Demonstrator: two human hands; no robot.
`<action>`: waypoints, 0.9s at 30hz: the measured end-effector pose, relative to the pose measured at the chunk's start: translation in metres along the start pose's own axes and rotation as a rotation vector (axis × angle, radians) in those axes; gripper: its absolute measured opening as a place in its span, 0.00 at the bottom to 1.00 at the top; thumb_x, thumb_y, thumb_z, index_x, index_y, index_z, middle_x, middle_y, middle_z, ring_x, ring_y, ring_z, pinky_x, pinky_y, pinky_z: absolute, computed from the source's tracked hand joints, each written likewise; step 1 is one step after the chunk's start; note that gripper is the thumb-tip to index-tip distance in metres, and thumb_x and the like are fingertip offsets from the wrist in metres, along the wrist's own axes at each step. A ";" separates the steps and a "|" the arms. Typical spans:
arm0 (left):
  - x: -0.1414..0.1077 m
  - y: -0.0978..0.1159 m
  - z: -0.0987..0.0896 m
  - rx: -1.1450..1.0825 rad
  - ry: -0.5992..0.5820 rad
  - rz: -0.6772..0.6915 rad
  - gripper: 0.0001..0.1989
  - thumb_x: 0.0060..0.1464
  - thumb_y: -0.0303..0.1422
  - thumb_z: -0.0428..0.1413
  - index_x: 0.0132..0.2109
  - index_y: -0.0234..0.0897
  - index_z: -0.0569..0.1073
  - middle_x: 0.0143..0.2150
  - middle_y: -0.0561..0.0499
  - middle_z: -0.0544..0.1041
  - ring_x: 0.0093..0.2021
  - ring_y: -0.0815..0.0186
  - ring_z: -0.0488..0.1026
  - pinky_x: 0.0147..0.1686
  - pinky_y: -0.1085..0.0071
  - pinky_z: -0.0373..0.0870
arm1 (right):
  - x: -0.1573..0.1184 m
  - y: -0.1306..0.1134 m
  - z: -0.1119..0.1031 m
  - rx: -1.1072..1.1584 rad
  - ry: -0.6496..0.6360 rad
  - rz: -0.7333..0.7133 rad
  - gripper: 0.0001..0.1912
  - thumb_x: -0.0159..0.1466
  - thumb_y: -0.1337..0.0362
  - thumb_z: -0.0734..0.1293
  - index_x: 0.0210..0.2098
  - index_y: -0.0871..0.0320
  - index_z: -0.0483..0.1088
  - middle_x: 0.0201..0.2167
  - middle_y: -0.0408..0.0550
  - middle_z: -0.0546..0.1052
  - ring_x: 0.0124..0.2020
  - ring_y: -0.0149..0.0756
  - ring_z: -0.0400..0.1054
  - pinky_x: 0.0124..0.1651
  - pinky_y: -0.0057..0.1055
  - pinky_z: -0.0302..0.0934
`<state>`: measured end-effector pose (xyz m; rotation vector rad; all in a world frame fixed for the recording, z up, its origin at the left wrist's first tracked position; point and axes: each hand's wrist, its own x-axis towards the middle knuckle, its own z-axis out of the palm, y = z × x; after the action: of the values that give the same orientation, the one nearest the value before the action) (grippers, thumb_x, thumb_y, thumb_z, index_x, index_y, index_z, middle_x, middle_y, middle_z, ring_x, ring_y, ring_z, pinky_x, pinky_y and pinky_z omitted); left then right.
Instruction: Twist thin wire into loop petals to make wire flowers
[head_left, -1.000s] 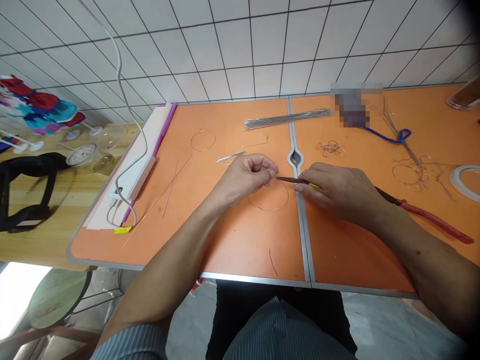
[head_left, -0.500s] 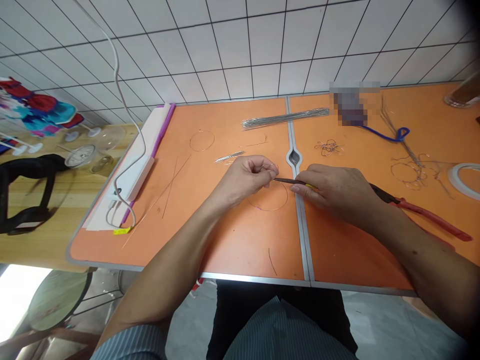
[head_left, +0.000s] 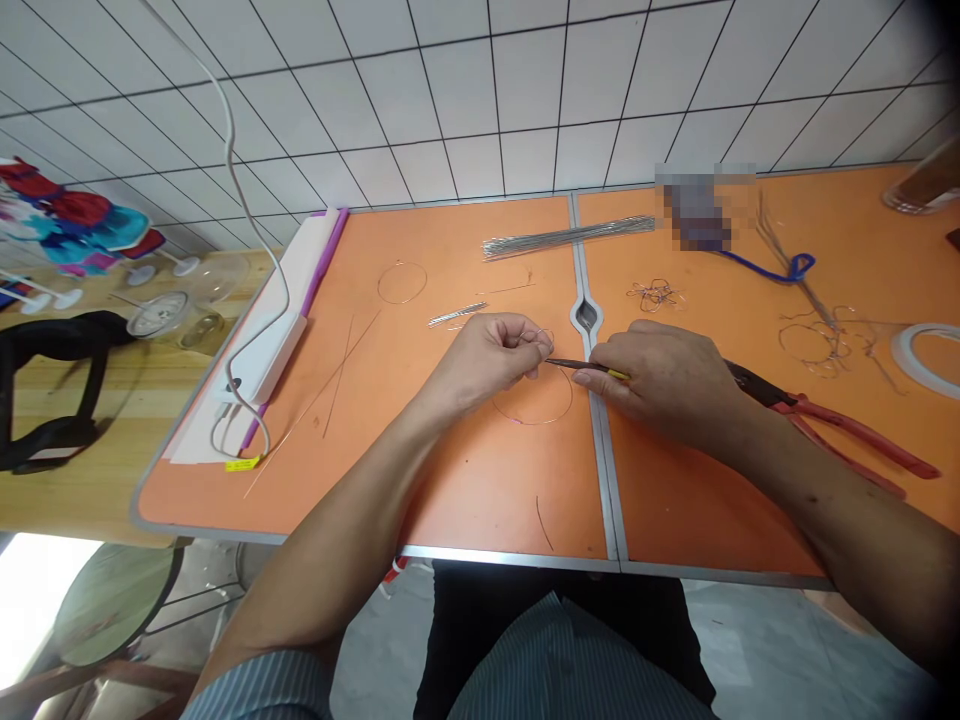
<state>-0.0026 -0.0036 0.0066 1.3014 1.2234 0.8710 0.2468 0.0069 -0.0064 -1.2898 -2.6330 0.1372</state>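
My left hand [head_left: 487, 358] is pinched shut on a thin wire ring [head_left: 532, 398], which hangs down onto the orange tabletop [head_left: 495, 490]. My right hand [head_left: 664, 378] grips a slim black tool with a yellow band [head_left: 589, 367]. Its dark tip reaches the left fingertips, and the hands hide the exact point of contact. Red-handled pliers [head_left: 847, 435] lie just past my right wrist, with their black jaws partly behind the hand.
A bundle of straight steel wires [head_left: 568, 237] lies at the back, with a wire ring [head_left: 402, 283] and loose thin wires to the left. Tangled wire [head_left: 652, 295], blue cord [head_left: 769, 267] and a tape roll [head_left: 919, 358] lie right. A white power strip [head_left: 262, 358] sits at the left edge.
My right hand has shifted left and slightly up, taking the tool with it. More of the pliers now shows. The left hand and wire ring stay nearly in place.
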 end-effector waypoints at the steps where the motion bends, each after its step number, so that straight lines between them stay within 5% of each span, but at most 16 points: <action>1: 0.000 0.000 0.000 0.003 -0.001 0.000 0.04 0.55 0.33 0.66 0.34 0.37 0.81 0.26 0.52 0.75 0.23 0.73 0.61 0.23 0.73 0.53 | 0.000 -0.001 0.000 -0.005 0.003 0.000 0.28 0.79 0.44 0.60 0.31 0.53 0.74 0.29 0.50 0.78 0.38 0.47 0.71 0.32 0.37 0.42; 7: -0.001 0.001 0.001 0.019 0.002 -0.014 0.05 0.55 0.33 0.66 0.33 0.37 0.81 0.26 0.52 0.75 0.23 0.73 0.61 0.23 0.72 0.53 | -0.003 -0.002 0.001 0.063 -0.033 0.065 0.28 0.79 0.42 0.59 0.32 0.53 0.73 0.31 0.48 0.80 0.30 0.41 0.68 0.31 0.37 0.40; 27: 0.000 -0.001 0.002 -0.018 -0.017 -0.024 0.05 0.52 0.32 0.66 0.31 0.36 0.80 0.25 0.52 0.74 0.24 0.72 0.62 0.23 0.72 0.52 | -0.002 -0.008 -0.002 0.077 -0.073 0.061 0.25 0.78 0.45 0.61 0.29 0.53 0.67 0.27 0.46 0.76 0.28 0.39 0.64 0.32 0.36 0.42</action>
<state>-0.0010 -0.0037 0.0059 1.2750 1.2123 0.8507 0.2424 0.0003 -0.0033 -1.3650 -2.6202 0.2978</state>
